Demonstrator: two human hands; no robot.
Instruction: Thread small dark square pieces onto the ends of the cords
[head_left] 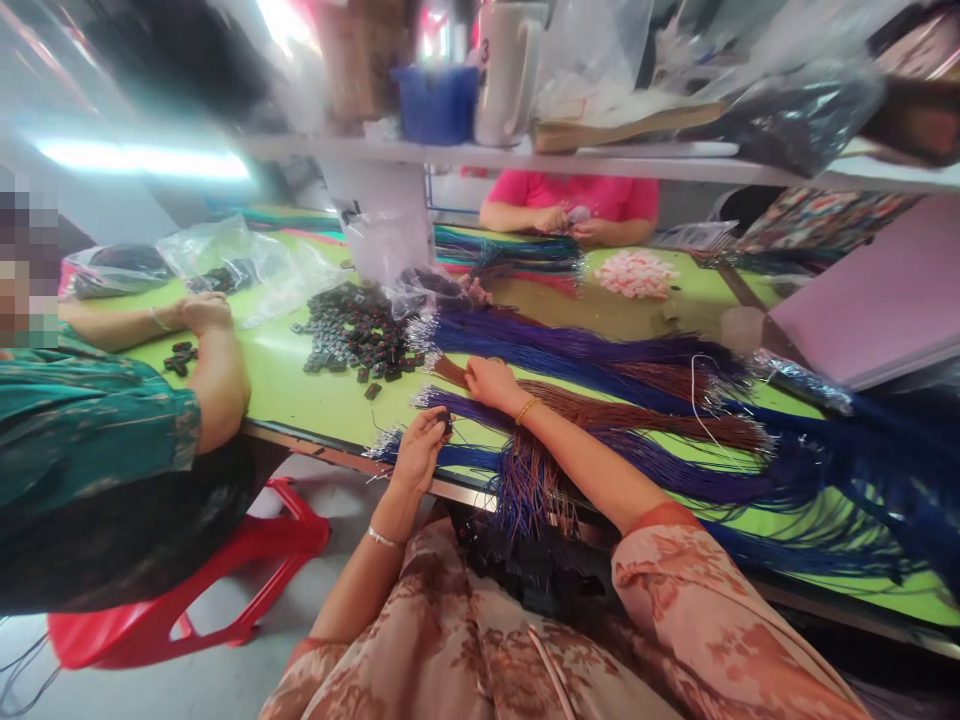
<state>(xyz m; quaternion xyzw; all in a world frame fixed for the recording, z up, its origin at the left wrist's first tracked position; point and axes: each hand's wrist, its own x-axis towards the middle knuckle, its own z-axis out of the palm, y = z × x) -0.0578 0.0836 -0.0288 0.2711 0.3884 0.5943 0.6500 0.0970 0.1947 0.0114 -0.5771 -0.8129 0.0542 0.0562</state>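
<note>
My left hand (418, 446) is at the table's front edge, its fingertips pinching a small black plastic connector housing (445, 421). My right hand (495, 386) reaches across to the brown wires (450, 371), its fingers curled on them close to their silvery terminal ends. How many wires it grips is hidden. Between my two hands runs a purple-blue wire bundle (472, 408), also tipped with metal terminals. A drape of blue and brown wires (525, 490) hangs over the edge below my right forearm, above a dark heap (544, 570) in my lap.
A pile of black housings (352, 330) lies beyond my left hand. Long blue wires (795, 470) stretch to the right. Co-workers sit at left, in a green sleeve (97, 420), and opposite, in a pink shirt (570, 200). A shelf (637, 165) overhangs the table; a red stool (262, 560) stands below.
</note>
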